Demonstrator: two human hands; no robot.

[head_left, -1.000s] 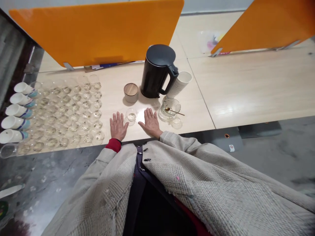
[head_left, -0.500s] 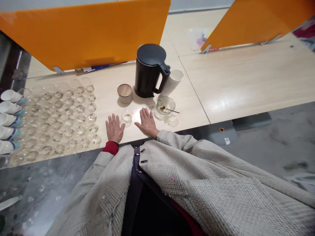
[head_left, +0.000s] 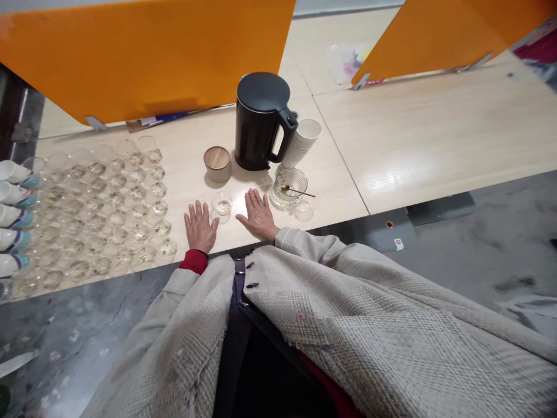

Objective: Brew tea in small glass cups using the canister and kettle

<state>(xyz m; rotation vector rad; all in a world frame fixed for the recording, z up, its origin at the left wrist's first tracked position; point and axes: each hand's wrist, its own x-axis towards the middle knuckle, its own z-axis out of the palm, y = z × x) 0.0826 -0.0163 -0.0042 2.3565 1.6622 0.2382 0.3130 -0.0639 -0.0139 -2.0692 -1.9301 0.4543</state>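
Flat on the table near its front edge lies my left hand (head_left: pixel 201 227), fingers stretched out and holding nothing. My right hand (head_left: pixel 257 215) also rests flat, thumb spread toward the left. Between the two stands a small clear cup (head_left: pixel 222 208) with dark bits at its bottom; neither hand grips it. Right of my right hand is a ribbed glass bowl (head_left: pixel 282 197) with a gold spoon (head_left: pixel 300 191) lying across it. A small clear cup (head_left: pixel 303 210) sits in front of the bowl. Behind my hands is a round pot with a wooden lid (head_left: pixel 217 159).
A black electric kettle (head_left: pixel 256 133) stands behind my right hand, with stacked white paper cups (head_left: pixel 304 139) beside its handle. Rows of clear cups (head_left: pixel 98 203) cover the left of the table, bordered by printed paper cups (head_left: pixel 11 216). Orange dividers (head_left: pixel 174 52) rise at the back.
The whole view has shifted slightly, so things appear a little further left and higher. Both hands stay flat in the same places on the table.
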